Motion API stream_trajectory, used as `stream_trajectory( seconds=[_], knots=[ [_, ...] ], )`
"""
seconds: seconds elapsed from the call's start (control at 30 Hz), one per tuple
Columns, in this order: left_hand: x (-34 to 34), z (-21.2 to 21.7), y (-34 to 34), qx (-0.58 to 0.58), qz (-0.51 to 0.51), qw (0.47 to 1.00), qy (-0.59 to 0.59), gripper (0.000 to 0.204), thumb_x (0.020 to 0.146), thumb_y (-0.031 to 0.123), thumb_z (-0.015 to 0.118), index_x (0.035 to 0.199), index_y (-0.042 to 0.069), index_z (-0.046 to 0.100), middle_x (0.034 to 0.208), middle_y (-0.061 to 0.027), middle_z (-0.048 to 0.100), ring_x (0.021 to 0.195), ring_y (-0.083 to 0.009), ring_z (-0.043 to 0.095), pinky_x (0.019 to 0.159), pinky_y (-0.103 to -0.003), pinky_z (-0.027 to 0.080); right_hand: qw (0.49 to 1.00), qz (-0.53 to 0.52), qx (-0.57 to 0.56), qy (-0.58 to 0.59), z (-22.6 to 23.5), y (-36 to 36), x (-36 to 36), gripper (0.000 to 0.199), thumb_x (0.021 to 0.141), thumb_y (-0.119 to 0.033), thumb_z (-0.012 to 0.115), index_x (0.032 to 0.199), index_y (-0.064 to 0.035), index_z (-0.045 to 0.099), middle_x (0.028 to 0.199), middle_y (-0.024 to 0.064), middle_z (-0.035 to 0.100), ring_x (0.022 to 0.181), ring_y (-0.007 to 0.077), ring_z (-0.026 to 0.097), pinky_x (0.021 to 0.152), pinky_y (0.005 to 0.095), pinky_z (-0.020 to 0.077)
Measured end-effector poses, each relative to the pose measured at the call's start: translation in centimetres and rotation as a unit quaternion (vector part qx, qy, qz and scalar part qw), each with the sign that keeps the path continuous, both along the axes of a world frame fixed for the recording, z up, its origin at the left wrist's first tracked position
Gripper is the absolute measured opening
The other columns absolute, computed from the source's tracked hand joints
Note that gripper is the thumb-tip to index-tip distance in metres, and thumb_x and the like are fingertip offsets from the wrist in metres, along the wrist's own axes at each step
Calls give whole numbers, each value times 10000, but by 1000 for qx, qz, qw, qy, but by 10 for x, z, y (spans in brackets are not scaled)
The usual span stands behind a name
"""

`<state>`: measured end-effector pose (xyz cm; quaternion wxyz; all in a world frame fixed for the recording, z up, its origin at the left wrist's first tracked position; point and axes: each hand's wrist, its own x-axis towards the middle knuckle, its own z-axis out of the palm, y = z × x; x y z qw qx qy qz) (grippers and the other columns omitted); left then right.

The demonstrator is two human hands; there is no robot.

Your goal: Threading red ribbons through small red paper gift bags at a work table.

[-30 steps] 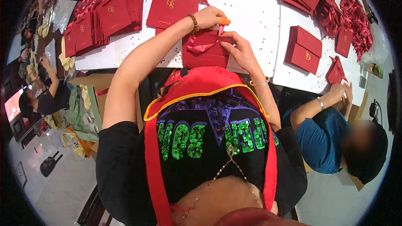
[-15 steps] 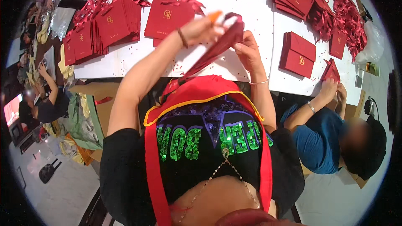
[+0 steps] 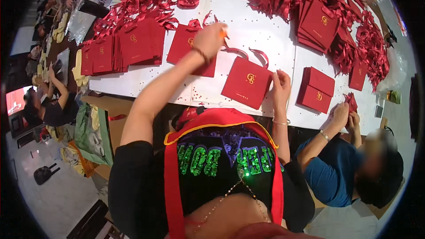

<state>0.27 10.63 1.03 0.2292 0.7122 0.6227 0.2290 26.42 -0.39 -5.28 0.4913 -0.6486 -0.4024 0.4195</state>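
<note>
A red paper gift bag (image 3: 246, 85) with gold print lies in front of me on the white table, its ribbon handle (image 3: 261, 57) looping off the top edge. At the bag's right edge, my right hand (image 3: 281, 89) pinches the side with thumb and fingers. My left hand (image 3: 210, 40) is closed around a small orange tool (image 3: 223, 33), only partly visible, so its kind is unclear. Under that hand lies another flat red gift bag (image 3: 182, 49), partly covered by my wrist.
Stacked red bags (image 3: 141, 42) and heaped ribbons (image 3: 152, 0) sit at the left, more stacks (image 3: 318, 23) at the far right. A folded pile (image 3: 316, 89) lies beside a co-worker's hands (image 3: 343, 117), which hold a red piece. Tiny red scraps dot the table.
The red bag, earlier held up edge-on between both hands, now lies flat on the table. My left hand has moved left, away from it; my right hand stays at its edge.
</note>
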Motion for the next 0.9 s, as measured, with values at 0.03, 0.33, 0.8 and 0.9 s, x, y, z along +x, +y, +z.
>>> stream_trajectory(
  seconds=[0.03,0.33,0.8,0.9],
  knots=[
    [-17,-10,24,59,36,997,27,253,804,182,509,1020,89,603,965,-175,604,870,-349,582,752,-420,469,999,11,14,-33,-3,-2,-1,195,848,-136,571,992,-5,567,973,65,560,802,108,523,694,237,433],
    [-96,-79,127,7,122,961,249,283,793,213,550,1046,89,566,1049,-159,565,994,-339,529,802,-431,455,1000,-10,-5,-12,3,-3,-23,177,846,-148,582,932,7,592,774,20,576,703,79,497,637,206,412],
    [-131,97,235,372,40,927,12,194,831,52,517,1006,50,601,775,-25,621,600,-64,524,527,-200,417,999,-39,-26,2,3,0,-29,172,839,-148,588,926,0,597,765,5,577,691,65,491,624,196,405],
    [-111,141,220,129,28,922,-365,206,831,87,497,1007,43,596,755,-38,614,633,-119,572,581,-228,458,999,-31,-38,-2,4,0,-26,176,841,-151,585,932,0,594,771,5,577,697,68,493,628,195,406]
  ],
)
